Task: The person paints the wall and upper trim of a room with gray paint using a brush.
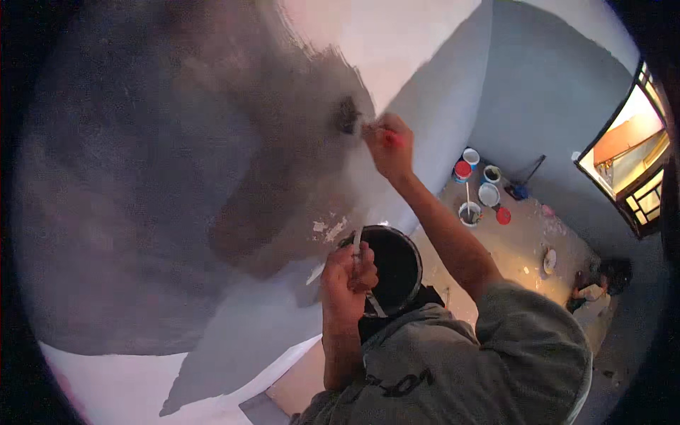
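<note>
Farthest left, the wall [127, 177] carries broad, uneven dark grey coverage, with a ragged pale band along its foot. Next comes the left hand [346, 273], its fingers curled tight around the pale bucket handle [358, 237], which shows above and below the fist. Higher up, at about the same place across, the dark bristles of the brush [348, 115] appear to lie against the wall (the blur there hides exactly how they meet it). Just right of the left hand hangs the black bucket [414, 251], tipped open toward the view, dark inside; how full it is cannot be told. Above it the right hand [392, 147] is clamped on the brush, near a reddish patch that is probably its handle. The step in hand looks like spreading dark paint beside the unpainted pale area [397, 42]; the next move would seem to call for working that ragged edge evenly, reloading if the bristles run dry. Farther right, on the floor below, stand a white pail [470, 224] with a stick in it and a blue-headed mop or broom [520, 190].
</note>
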`<move>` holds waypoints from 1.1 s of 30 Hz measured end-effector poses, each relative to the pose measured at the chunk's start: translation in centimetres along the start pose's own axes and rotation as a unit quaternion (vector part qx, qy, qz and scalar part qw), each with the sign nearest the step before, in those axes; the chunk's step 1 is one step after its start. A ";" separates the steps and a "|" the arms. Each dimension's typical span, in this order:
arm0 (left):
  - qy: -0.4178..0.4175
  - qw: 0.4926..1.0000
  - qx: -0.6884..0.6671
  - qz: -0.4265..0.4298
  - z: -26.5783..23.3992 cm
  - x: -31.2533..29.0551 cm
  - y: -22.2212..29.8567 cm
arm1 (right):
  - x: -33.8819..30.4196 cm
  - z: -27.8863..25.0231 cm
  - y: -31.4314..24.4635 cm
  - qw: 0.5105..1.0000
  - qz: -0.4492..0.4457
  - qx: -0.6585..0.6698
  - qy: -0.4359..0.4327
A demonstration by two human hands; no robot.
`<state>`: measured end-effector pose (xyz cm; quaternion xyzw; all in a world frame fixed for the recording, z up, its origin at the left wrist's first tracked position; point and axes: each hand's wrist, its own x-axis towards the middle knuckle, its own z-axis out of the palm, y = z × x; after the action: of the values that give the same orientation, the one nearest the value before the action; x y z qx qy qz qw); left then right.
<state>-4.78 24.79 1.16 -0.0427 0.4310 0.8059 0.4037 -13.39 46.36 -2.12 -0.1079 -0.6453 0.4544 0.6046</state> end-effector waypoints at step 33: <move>-0.040 0.996 -0.031 -0.067 -2.1 1.0 -1.0 | -2.8 -6.0 8.4 0.993 0.005 -0.048 -0.105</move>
<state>-5.40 24.15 -1.24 -0.0520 0.3858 0.7909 0.4721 -10.88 51.86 -10.88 -0.0914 -0.7257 0.4350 0.5252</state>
